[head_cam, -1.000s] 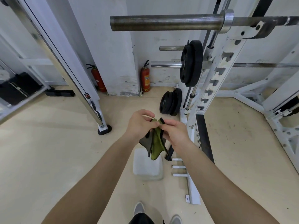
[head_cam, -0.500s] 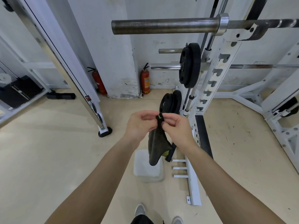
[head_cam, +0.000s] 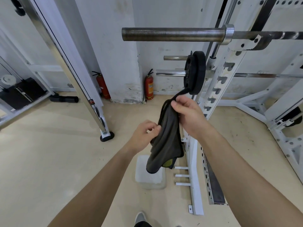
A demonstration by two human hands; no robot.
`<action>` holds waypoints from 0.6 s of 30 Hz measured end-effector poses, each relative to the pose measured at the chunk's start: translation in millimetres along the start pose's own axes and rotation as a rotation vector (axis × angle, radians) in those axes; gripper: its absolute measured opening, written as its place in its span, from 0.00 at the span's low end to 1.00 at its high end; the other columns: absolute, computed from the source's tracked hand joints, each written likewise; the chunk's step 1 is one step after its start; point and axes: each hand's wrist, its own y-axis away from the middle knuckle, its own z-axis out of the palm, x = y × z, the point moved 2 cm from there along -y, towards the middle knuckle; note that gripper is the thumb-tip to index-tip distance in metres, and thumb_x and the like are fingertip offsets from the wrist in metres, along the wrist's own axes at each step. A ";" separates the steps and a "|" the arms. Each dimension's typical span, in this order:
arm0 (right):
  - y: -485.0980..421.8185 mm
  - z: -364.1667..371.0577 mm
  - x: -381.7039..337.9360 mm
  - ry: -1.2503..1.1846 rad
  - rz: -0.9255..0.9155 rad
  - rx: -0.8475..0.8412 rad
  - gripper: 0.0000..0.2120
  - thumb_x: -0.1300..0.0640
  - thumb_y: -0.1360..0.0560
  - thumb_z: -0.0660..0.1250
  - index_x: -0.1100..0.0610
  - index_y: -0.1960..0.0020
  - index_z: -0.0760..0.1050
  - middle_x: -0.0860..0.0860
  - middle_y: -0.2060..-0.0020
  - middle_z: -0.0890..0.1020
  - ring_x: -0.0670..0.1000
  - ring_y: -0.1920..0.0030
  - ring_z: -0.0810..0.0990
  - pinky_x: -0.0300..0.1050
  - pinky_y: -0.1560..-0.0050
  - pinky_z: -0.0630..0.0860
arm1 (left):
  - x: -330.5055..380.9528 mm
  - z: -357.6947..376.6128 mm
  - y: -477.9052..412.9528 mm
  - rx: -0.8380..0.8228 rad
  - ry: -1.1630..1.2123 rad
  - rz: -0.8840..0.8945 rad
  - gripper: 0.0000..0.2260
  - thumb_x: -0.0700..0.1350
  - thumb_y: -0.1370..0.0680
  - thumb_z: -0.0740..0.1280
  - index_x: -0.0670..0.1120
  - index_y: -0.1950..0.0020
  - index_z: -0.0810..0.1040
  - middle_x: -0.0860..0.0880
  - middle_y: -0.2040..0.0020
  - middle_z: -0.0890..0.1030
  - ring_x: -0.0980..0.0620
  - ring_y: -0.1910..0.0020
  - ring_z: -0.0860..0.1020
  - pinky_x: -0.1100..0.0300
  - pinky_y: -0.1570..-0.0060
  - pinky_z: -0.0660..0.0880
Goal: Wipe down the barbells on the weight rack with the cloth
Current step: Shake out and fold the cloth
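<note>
Barbells (head_cam: pixel 172 34) rest on the white weight rack (head_cam: pixel 227 76) ahead of us, one up in its hook and a lower barbell (head_cam: pixel 170 73) carrying a black plate (head_cam: pixel 195 72). No bar is touched by the cloth (head_cam: pixel 165 141), so we judge that all the wiping lies ahead. It hangs bunched in front of us, well below the top bar. Our right hand (head_cam: pixel 188 113) pinches its upper end; our left hand (head_cam: pixel 144 135) pinches its side lower down.

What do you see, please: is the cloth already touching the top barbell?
No, the cloth hangs from the right hand, with the left hand pinching its side, well below the top barbell and apart from it.
</note>
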 end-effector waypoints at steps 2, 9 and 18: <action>-4.0 2.8 -16.3 -0.091 0.000 -0.055 0.15 0.65 0.19 0.62 0.53 0.60 0.82 0.49 0.62 0.81 0.47 0.58 0.80 0.43 0.49 0.76 | -23.3 11.0 6.7 -0.026 -0.122 -0.058 0.17 0.59 0.23 0.67 0.46 0.59 0.81 0.48 0.48 0.73 0.48 0.45 0.72 0.55 0.44 0.74; -12.4 -21.7 -42.5 -0.145 -0.014 -0.005 0.11 0.62 0.22 0.64 0.57 0.60 0.83 0.53 0.61 0.83 0.53 0.57 0.81 0.49 0.48 0.78 | -43.7 -8.1 27.6 0.231 -0.220 -0.061 0.20 0.64 0.26 0.67 0.47 0.54 0.85 0.55 0.48 0.77 0.55 0.46 0.76 0.60 0.44 0.72; -14.7 -92.6 7.5 0.296 0.086 0.393 0.14 0.60 0.19 0.68 0.51 0.64 0.78 0.41 0.71 0.80 0.48 0.63 0.77 0.51 0.56 0.73 | 8.4 -105.9 14.7 0.267 -0.385 0.106 0.03 0.45 0.27 0.77 0.46 0.56 0.88 0.62 0.53 0.83 0.71 0.54 0.77 0.75 0.52 0.70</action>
